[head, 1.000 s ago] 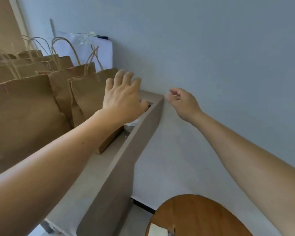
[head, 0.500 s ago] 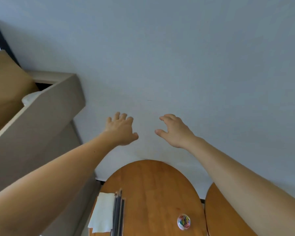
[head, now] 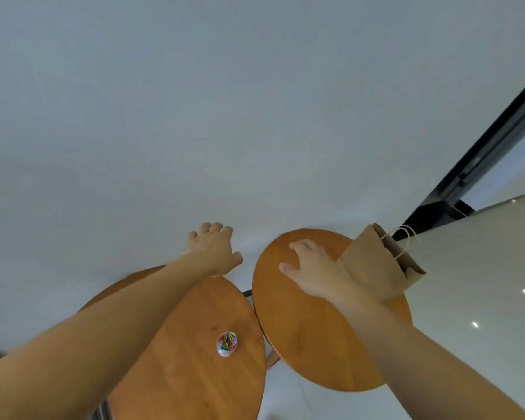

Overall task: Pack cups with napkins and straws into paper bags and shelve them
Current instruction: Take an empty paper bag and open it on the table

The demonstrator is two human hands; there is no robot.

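Observation:
A brown paper bag (head: 376, 262) with twine handles stands open on the far right side of a round wooden table (head: 309, 338). My right hand (head: 312, 271) hovers over that table just left of the bag, fingers spread and holding nothing. My left hand (head: 214, 248) is stretched out above the far edge of a second round wooden table (head: 194, 359), also empty with relaxed fingers. No cups, napkins or straws are in sight.
A small clear container of coloured paper clips (head: 227, 344) sits on the left table. A plain pale wall fills the upper view. A dark window frame (head: 479, 165) and glossy white floor (head: 482, 283) lie to the right.
The view has swung right, away from the shelf with the bags. Both hands moved right and down; the right table and its paper bag have come into sight.

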